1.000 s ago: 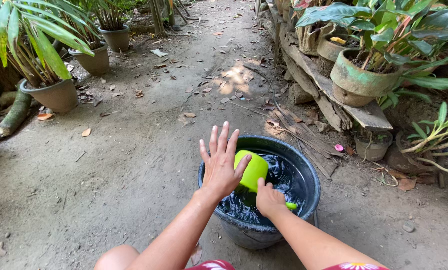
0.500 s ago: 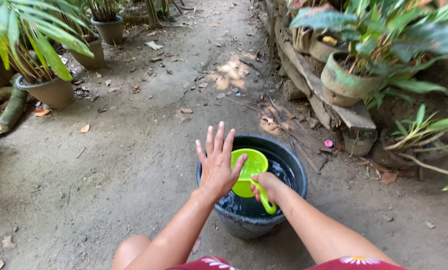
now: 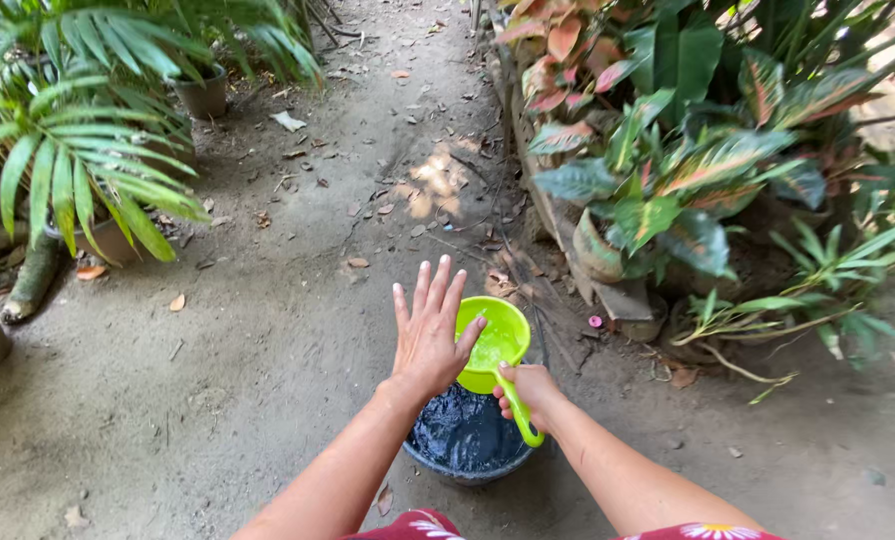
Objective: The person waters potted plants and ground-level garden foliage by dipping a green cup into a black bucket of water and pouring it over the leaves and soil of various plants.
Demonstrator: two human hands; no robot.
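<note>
Head view: we have lifted the green dipper (image 3: 495, 343) clear of the water since a second ago; it now rides above the dark bucket's (image 3: 438, 469) far rim, water inside. Our right hand (image 3: 530, 390) grips its handle, and our left hand (image 3: 429, 335), fingers spread, hovers beside the dipper.

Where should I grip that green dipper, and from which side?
Grip the green dipper by its long handle, which points back toward the person. The right hand holds it there from the near side. That keeps the water-filled bowl level above the dark bucket.
</note>
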